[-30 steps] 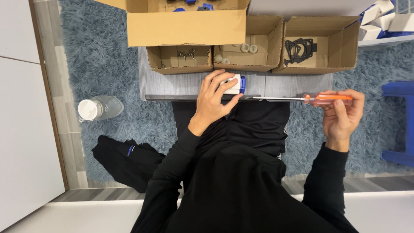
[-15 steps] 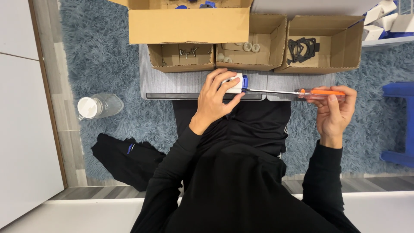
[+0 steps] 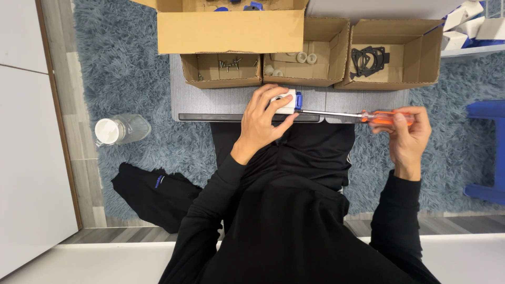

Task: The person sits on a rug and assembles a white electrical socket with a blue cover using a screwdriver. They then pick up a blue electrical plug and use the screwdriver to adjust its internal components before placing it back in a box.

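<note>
Screwdriver (image 3: 368, 115): orange handle, silver shaft. Small part (image 3: 286, 101): white with a blue end. Table (image 3: 210, 100): grey, dark front strip. Boxes (image 3: 310, 66): plain brown cardboard. Gaskets (image 3: 371, 57): black. Rug (image 3: 126, 68): shaggy grey-blue. Bottle (image 3: 122, 129): clear, white cap. Sleeves (image 3: 210, 221): black. Stool (image 3: 486, 152): blue. Cloth (image 3: 150, 192) on rug: black, small blue mark.

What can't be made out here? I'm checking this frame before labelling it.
Head view:
- White and blue part: mostly covered by the left hand.
- Screwdriver tip: hidden at the part; right hand covers much of the handle.
- Screws in the small box: too small to type.
- Large box: top cut off.
</note>
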